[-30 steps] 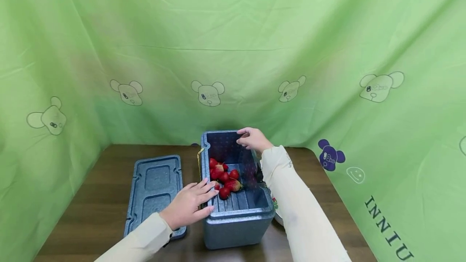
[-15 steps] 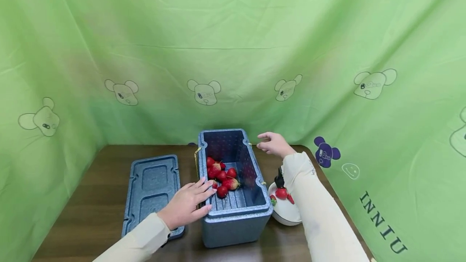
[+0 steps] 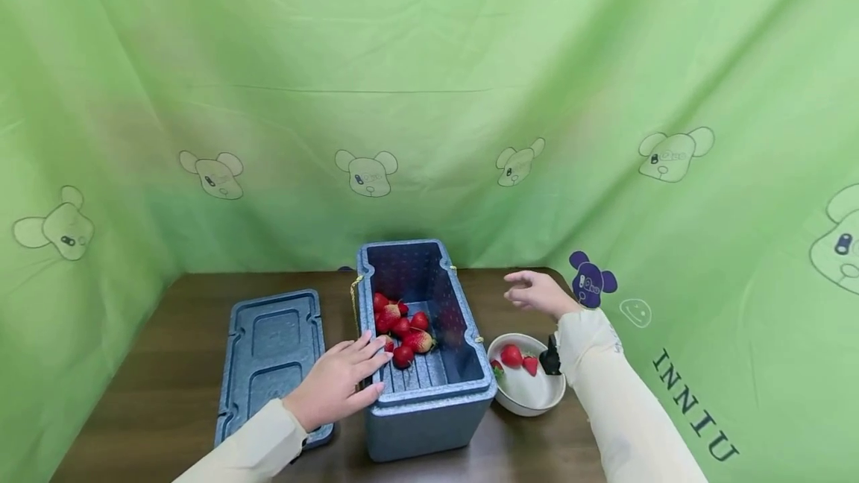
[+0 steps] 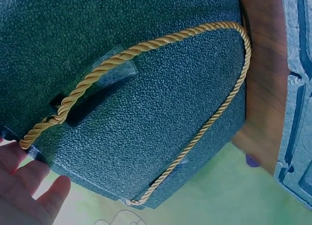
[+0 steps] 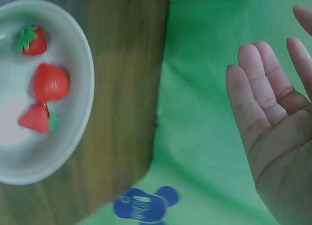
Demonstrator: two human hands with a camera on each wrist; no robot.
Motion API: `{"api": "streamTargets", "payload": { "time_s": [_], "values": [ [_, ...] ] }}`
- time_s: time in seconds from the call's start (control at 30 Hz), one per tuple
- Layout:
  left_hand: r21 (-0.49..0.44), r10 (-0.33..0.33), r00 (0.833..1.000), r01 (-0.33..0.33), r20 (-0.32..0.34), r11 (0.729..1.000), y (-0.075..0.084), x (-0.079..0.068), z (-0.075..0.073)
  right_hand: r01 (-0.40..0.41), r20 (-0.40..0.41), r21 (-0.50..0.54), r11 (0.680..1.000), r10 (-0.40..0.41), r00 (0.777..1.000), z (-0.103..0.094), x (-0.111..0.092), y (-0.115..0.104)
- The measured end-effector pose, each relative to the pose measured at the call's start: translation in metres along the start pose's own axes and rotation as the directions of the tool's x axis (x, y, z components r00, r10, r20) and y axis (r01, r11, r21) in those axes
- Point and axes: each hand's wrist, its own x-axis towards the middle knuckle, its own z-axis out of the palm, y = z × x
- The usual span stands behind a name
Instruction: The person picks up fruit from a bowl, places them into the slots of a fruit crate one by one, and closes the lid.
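Behind the left fingers lies a flat lid [image 3: 271, 341], apart from the box. The left hand [image 3: 335, 379] rests on the box's rim, fingers straight and grasping nothing. A yellow rope [image 4: 165, 38] hangs just beside those fingertips. Under them stands the box [image 3: 429, 431], probably light, stiff foam, best steadied by its rim. Inside, just past the fingertips, lies a heap of strawberries [image 3: 419, 341]. Nearer the person than the right fingers, a white bowl [image 3: 526, 408] holds three berries [image 3: 511, 355], likely light, perhaps easily bruised: pinch them gently round the middle. The right hand [image 3: 537, 293] hangs loose, holding nothing.
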Motion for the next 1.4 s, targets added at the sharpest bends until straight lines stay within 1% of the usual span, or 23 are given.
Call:
{"api": "streamTargets", "payload": {
  "time_s": [0.1,0.2,0.33,0.53,0.63,0.73,0.93,1.03,1.2,1.4],
  "values": [
    [0.023,0.024,1.000,-0.024,-0.011,0.999,0.001,0.000,0.001,-0.031,-0.012,0.039,0.999,0.032,0.999,-0.004,-0.008,0.015],
    [0.025,0.037,0.999,-0.036,-0.020,0.999,0.002,0.000,0.002,-0.068,-0.018,0.036,0.997,0.069,0.997,-0.005,-0.015,0.030],
    [0.016,0.024,1.000,-0.024,-0.016,1.000,0.003,-0.001,0.003,-0.093,-0.024,0.035,0.995,0.094,0.995,-0.004,-0.020,0.045],
    [0.038,0.015,1.000,-0.014,-0.014,0.999,0.002,0.001,0.004,-0.108,-0.031,0.025,0.994,0.109,0.994,0.003,-0.023,0.060],
    [0.049,0.023,0.999,-0.021,-0.034,0.999,0.000,0.002,0.004,-0.128,-0.027,0.043,0.991,0.129,0.991,0.010,-0.021,0.066],
    [0.056,0.035,0.998,-0.033,-0.047,0.998,-0.002,0.002,0.004,-0.140,-0.023,0.066,0.988,0.142,0.990,0.022,-0.021,0.073],
    [0.040,0.017,1.000,-0.016,-0.017,0.999,-0.002,0.002,0.003,-0.138,-0.073,0.076,0.988,0.144,0.987,0.043,-0.022,0.087],
    [0.037,0.011,1.000,-0.011,-0.012,0.999,-0.001,0.001,0.002,-0.140,-0.089,0.076,0.987,0.147,0.985,0.053,-0.022,0.096],
    [0.035,0.010,1.000,-0.009,-0.014,0.999,-0.001,0.002,0.002,-0.168,-0.074,0.094,0.981,0.175,0.982,0.067,-0.025,0.105],
    [0.035,0.006,1.000,-0.006,-0.022,0.999,0.000,0.002,0.003,-0.154,-0.079,0.110,0.982,0.164,0.983,0.081,-0.030,0.117]
  ]
}}
